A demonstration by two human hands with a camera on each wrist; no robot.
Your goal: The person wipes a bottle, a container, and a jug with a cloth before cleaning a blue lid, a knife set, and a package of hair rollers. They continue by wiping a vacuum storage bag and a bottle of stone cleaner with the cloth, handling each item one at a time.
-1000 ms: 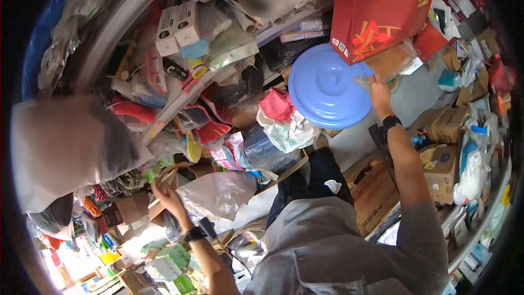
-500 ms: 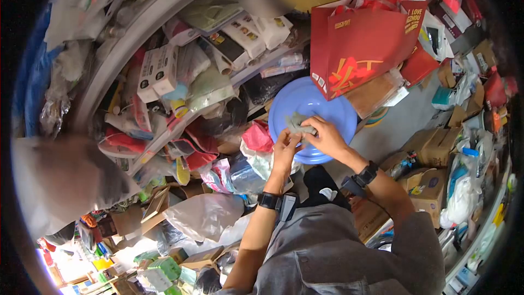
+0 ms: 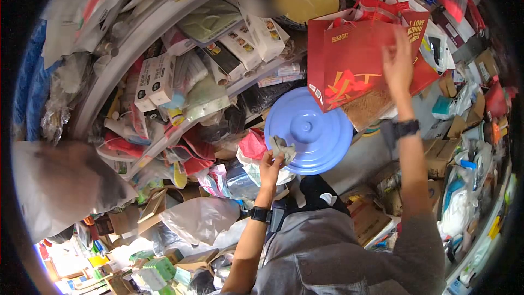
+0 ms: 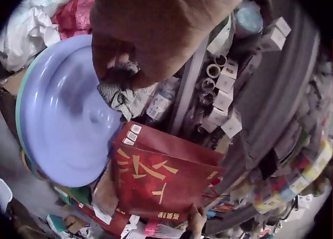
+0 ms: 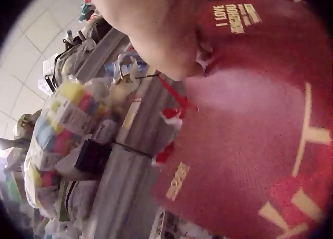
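My left hand (image 3: pixel 269 169) pinches a crumpled grey cloth (image 3: pixel 283 150), which overlaps the near left edge of a round blue plastic lid (image 3: pixel 322 128). Ribbed stripes show on the cloth (image 4: pixel 125 97) in the left wrist view. Raised at the front of a large red paper gift bag (image 3: pixel 344 60), my right hand (image 3: pixel 400 71) has its fingers extended and blurred, with nothing visible in them. The bag (image 5: pixel 239 140) fills much of the right wrist view, close to that hand. It leans over the lid's far right part and hides some of it.
Crowded shelving with white boxes (image 3: pixel 154 82) runs along the left. A pink bag (image 3: pixel 252 143) and white plastic bag sit left of the lid. Cardboard boxes (image 3: pixel 436 155) and plastic bags line the right side. A brown flat packet (image 3: pixel 368 112) lies below the gift bag.
The right hand held the cloth over the lid's right edge, brought it to the left hand, then rose to the gift bag. The left hand came in from the lower left and now holds the cloth.
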